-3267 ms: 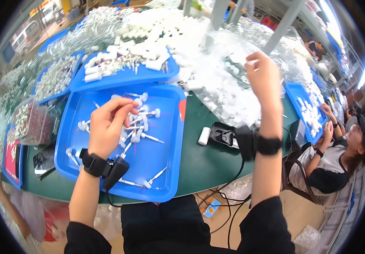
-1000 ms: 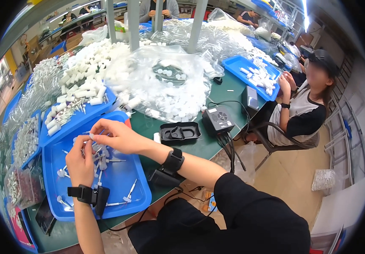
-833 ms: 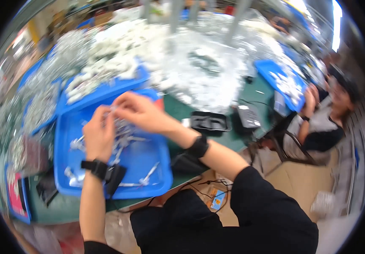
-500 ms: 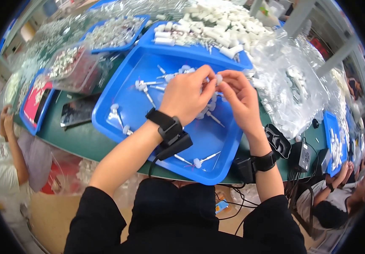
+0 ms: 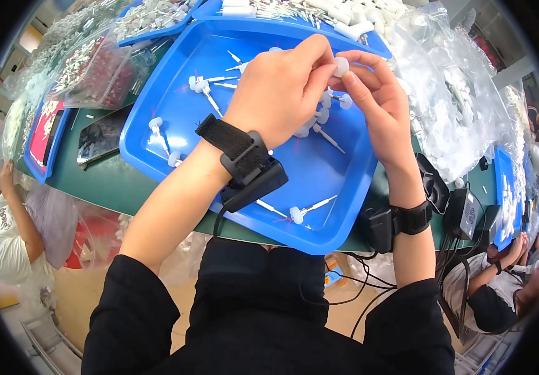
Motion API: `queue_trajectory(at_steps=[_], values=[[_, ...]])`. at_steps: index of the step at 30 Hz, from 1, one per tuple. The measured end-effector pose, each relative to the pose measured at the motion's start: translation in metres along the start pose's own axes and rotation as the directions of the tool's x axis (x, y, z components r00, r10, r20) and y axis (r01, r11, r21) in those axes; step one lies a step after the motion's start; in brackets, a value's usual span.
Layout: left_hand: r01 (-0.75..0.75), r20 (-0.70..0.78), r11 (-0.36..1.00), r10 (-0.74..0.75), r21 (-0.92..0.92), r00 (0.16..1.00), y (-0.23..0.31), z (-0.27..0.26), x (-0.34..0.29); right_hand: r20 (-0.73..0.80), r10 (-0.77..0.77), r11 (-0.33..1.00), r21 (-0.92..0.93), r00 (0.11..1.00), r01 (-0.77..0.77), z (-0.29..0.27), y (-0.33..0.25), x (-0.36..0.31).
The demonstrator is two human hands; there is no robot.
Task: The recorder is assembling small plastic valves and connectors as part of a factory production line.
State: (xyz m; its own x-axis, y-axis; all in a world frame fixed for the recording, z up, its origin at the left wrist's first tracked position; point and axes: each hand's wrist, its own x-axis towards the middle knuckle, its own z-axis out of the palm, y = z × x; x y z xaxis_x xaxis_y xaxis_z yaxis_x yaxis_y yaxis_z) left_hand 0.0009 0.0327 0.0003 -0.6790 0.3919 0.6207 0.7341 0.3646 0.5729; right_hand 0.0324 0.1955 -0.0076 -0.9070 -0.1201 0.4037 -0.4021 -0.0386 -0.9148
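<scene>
A single view comes from a wide fisheye camera on the person's head, looking steeply down and close over a blue tray [image 5: 344, 206] on a green table [image 5: 110, 181]. Both forearms enter from the lower edge and the person's dark lap fills the bottom. Straight edges bend toward the round black rim. No second view shares the scene.

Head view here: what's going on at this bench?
A person sits at a green table with both hands raised over a blue tray. The left hand and right hand meet at a small white round piece, pinched between their fingertips. More small white pieces with thin pins lie scattered in the tray. Clear bags of white parts sit to the right, and other blue trays of parts at the far side. Both wrists carry black strapped devices.
</scene>
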Motion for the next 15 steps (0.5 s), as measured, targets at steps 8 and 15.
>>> queue_trajectory(at_steps=[8,15], values=[[-0.153,-0.064,0.986,0.157,0.064,0.986,-0.013,-0.008,-0.001,-0.023,-0.033,0.999,-0.018,0.999,0.032,-0.004,0.004,0.0],[0.113,-0.037,0.951,-0.129,-0.288,0.991,-0.014,-0.004,-0.002,0.009,-0.087,0.982,-0.165,0.996,0.087,-0.003,0.007,-0.002]])
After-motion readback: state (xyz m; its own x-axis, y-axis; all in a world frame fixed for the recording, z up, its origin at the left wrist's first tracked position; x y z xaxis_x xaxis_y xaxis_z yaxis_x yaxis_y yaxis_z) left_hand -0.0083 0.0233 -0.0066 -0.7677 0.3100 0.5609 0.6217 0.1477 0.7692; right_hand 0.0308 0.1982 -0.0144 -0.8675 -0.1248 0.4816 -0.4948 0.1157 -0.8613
